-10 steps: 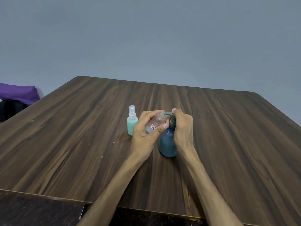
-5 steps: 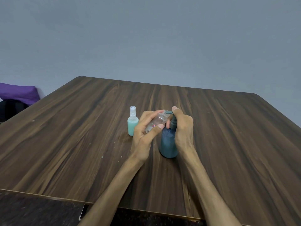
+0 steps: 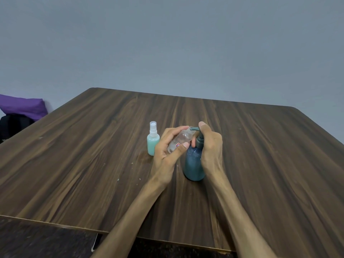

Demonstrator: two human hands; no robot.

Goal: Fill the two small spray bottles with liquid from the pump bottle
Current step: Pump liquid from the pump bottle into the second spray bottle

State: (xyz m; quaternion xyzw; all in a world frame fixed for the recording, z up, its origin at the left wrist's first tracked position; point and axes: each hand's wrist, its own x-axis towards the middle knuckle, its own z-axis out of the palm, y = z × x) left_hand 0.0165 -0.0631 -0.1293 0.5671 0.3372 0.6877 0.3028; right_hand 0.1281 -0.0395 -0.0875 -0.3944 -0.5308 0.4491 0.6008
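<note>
A dark teal pump bottle (image 3: 193, 162) stands upright at the table's middle. My right hand (image 3: 211, 144) wraps its neck and pump head, with a finger on top of the pump. My left hand (image 3: 167, 151) grips a small clear spray bottle (image 3: 179, 141) that is tilted, its open mouth against the pump's nozzle. The clear bottle has no cap and a small red and blue label. A second small spray bottle (image 3: 153, 143), holding pale green liquid and wearing its clear spray cap, stands upright just left of my left hand.
The wooden table (image 3: 74, 155) has a near edge at the bottom of the view. A purple cushion (image 3: 22, 107) lies on a dark object beyond the table's left side. A grey wall stands behind.
The pump head has risen a little under my right hand. The clear bottle stays at the nozzle, and the green bottle has not moved.
</note>
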